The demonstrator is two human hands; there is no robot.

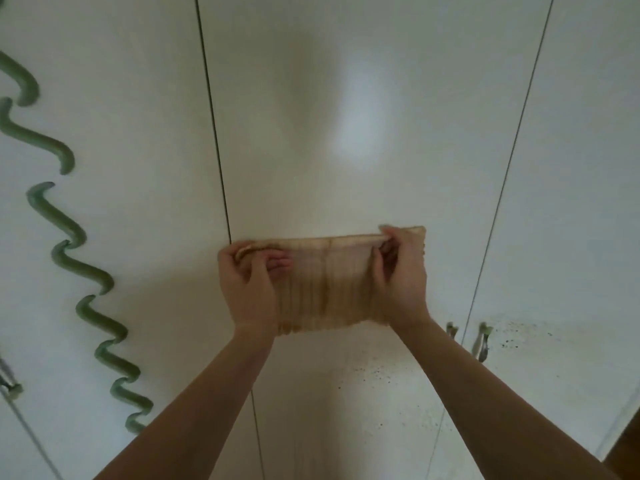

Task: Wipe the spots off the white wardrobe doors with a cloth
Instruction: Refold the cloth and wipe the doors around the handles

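Note:
A tan ribbed cloth (323,282) is stretched flat in front of the middle white wardrobe door (346,116). My left hand (247,285) pinches its left end and my right hand (401,275) pinches its upper right end. Both hands are raised at mid-frame. Dark speckled spots (375,370) dot the middle door below the cloth. More spots (516,336) lie on the right door (588,168) beside its handle. The cloth hangs away from the spotted patches, above them.
A wavy green decoration (69,244) runs down the left door. Metal handles (483,342) sit on either side of the right door gap, with another handle (10,384) at the far left. A brown floor strip (627,441) shows at the lower right.

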